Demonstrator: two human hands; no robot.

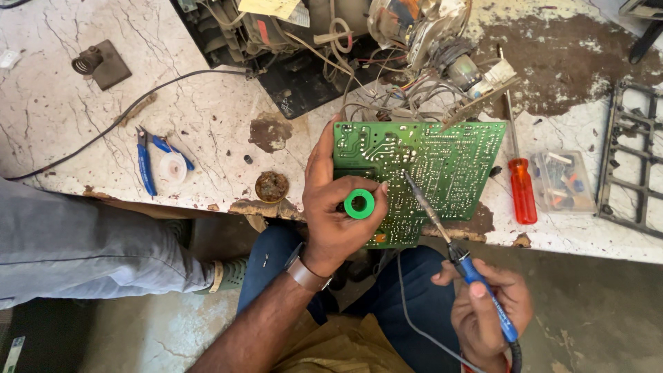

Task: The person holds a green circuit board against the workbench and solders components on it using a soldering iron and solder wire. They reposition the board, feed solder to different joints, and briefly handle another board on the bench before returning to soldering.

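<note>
Your left hand (336,211) closes around the lower left corner of the green circuit board (421,166), thumb and fingers pinching it together with a small green solder spool (359,204) that sits against the board's face. The board lies solder side up at the front edge of the cracked white workbench (200,124), its near corner hanging past the edge over your lap.

Your right hand (487,311) wraps tightly around the blue handle of a soldering iron (456,252), thumb laid along the grip. The iron slants up and to the left, and its tip touches the board just to the right of the spool.

Just right of the board lies 1 orange-handled screwdriver (521,186), with a clear plastic box of small parts (563,181) beside it. To the left, blue-handled cutters (145,162) rest next to a white roll of tape (173,167), and a small round tin (271,186) sits near the bench edge. Behind the board stands an opened chassis with a tangle of wires (387,83). Another person's grey trouser leg (83,242) crosses below the bench on your left.
</note>
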